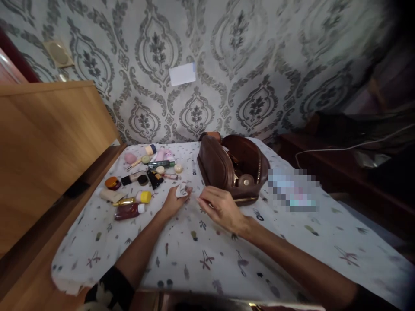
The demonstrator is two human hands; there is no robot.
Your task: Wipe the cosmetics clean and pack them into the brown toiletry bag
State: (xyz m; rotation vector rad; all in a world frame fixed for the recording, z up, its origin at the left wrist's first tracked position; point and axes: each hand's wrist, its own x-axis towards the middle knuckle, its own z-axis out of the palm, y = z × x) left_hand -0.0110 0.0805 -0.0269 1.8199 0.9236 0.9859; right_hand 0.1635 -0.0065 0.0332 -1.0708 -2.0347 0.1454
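A crumpled white tissue or wrapper [181, 190] is gripped in my left hand [173, 203], just above the patterned cloth. My right hand [223, 209] is beside it, thumb and fingers pinched together; anything between them is too small to make out. Behind my right hand stands a brown leather bag [215, 166], its zipped top gaping, with some contents dimly visible inside. Left of my hands lie several cosmetics, among them a dark red bottle [126, 211] with a white cap, an orange-lidded jar [112, 183], a dark green tube [158, 164] and a pink sponge [130, 158].
The white patterned cloth [201, 259] covers the table. A wooden panel [48, 160] rises on the left, and a papered wall [207, 103] is behind. Blurred-out items [293, 188] lie right of the bag. A white cable [350, 144] runs along the right.
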